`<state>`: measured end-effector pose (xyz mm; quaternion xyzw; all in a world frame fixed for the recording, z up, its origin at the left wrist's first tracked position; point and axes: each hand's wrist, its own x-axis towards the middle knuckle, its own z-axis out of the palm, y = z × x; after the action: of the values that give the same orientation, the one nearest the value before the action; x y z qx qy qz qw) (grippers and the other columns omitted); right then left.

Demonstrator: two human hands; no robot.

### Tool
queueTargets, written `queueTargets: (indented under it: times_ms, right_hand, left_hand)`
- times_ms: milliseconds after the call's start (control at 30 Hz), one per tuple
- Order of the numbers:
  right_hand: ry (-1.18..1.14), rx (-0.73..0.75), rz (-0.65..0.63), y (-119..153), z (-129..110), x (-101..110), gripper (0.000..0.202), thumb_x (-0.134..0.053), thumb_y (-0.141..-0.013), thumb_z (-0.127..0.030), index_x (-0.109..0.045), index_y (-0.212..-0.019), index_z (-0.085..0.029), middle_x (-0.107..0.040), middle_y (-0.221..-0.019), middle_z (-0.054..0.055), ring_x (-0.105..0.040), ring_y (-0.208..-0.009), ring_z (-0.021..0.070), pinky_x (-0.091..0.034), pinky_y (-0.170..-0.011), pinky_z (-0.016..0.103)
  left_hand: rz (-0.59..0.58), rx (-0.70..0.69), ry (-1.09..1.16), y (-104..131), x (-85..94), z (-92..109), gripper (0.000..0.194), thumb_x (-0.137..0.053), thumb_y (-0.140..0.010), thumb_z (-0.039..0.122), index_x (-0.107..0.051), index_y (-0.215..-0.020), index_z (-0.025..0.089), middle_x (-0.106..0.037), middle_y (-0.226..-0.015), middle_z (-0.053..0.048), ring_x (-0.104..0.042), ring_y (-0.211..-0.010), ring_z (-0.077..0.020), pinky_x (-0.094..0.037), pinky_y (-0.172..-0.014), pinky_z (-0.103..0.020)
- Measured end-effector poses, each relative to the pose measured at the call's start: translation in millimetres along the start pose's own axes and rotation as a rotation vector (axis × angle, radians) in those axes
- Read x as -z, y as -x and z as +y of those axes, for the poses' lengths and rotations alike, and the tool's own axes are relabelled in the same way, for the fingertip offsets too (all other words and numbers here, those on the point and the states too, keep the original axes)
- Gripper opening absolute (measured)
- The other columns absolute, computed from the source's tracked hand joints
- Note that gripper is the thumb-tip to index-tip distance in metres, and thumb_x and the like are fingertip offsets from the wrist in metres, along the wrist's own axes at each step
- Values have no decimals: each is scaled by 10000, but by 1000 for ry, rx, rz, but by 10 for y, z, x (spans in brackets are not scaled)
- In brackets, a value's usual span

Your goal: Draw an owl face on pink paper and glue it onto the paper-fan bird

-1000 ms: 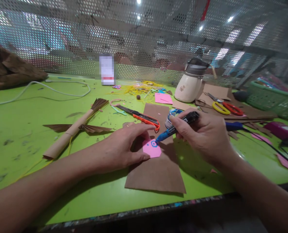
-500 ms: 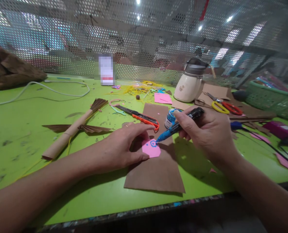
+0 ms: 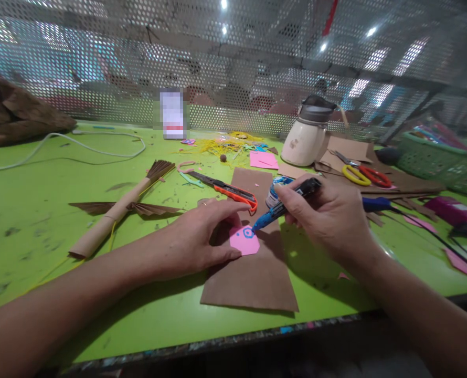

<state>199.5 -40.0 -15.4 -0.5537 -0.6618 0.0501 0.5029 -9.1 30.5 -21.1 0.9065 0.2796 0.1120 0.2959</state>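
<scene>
A small pink paper piece (image 3: pixel 244 244) with blue marks lies on a brown paper sheet (image 3: pixel 253 286). My left hand (image 3: pixel 202 236) grips its left edge between thumb and fingers. In my right hand (image 3: pixel 328 215) is a blue marker (image 3: pixel 275 212) with a black end, its tip at the blue ring drawn on the pink paper. Just behind the marker stands a small blue paint jar (image 3: pixel 273 194), partly hidden by my right hand. An orange box cutter (image 3: pixel 233 192) rests across the brown sheet's left edge, beyond my left hand.
Left is a brown paper tube (image 3: pixel 111 218) with pleated paper. Behind are a phone (image 3: pixel 173 113), yellow shreds (image 3: pixel 233 142) and a white jug (image 3: pixel 306 136). Scissors (image 3: pixel 355 174), a green basket (image 3: pixel 442 160) and a purple tool (image 3: pixel 456 212) are at right.
My right hand has shifted slightly left, with the marker more upright and its tip still beside the blue ring. My left hand and the pink paper are nearly unchanged.
</scene>
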Motion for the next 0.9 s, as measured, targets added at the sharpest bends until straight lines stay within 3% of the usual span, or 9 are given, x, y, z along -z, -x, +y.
queueTargets:
  times_ms: [267, 533, 900]
  right_hand:
    - [-26, 7, -9, 6, -14, 18, 287, -630, -879, -303, -589, -613, -203, -537, -465, -34, -450, -387, 81, -341, -377, 228]
    - [-13, -43, 65, 2, -13, 28, 279, -636, -871, -316, -586, -629, -186, -560, -473, -29, -469, -387, 82, -365, -371, 221]
    - [-6, -24, 3, 21, -25, 1, 267, -631, -875, -305, -601, -632, -197, -555, -472, -28, -463, -394, 84, -343, -381, 228]
  left_hand:
    - [8, -15, -3, 0, -3, -15, 443, -633, -792, 287, -537, -1217, 211, -619, -1076, -61, -570, -931, -237, -454, -792, -371]
    - [4, 4, 19, -4, 7, 12, 475, -661, -777, 284, -545, -1230, 207, -625, -1100, -65, -578, -956, -239, -463, -821, -373]
    - [6, 3, -8, -12, -4, 5, 431, -656, -777, 294, -561, -1185, 194, -626, -1067, -61, -572, -912, -230, -459, -783, -360]
